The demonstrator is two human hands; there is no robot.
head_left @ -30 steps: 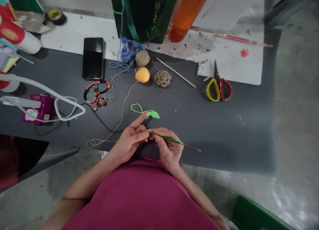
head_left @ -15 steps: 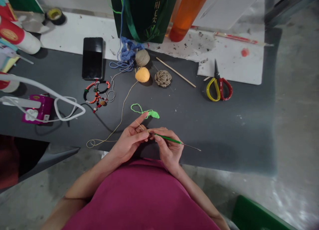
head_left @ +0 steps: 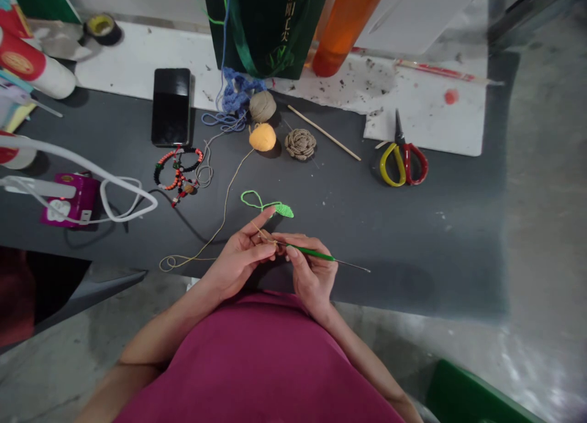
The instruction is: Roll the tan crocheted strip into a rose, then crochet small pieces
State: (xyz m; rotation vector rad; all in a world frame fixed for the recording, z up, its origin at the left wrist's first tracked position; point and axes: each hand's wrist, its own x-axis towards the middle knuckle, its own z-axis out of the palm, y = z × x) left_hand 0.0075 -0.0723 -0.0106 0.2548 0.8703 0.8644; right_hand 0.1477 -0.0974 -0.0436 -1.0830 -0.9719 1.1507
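Right fingers (head_left: pixel 293 255) — around a green crochet hook (head_left: pixel 312 252)

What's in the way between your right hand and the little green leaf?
Nothing visible. Only a bit of dark tabletop lies between the right hand, which holds the green crochet hook, and the green crocheted leaf.

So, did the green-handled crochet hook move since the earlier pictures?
Yes. The green-handled crochet hook tilted: its thin metal tip rose slightly toward the yellow-and-red-handled scissors, which stayed put.
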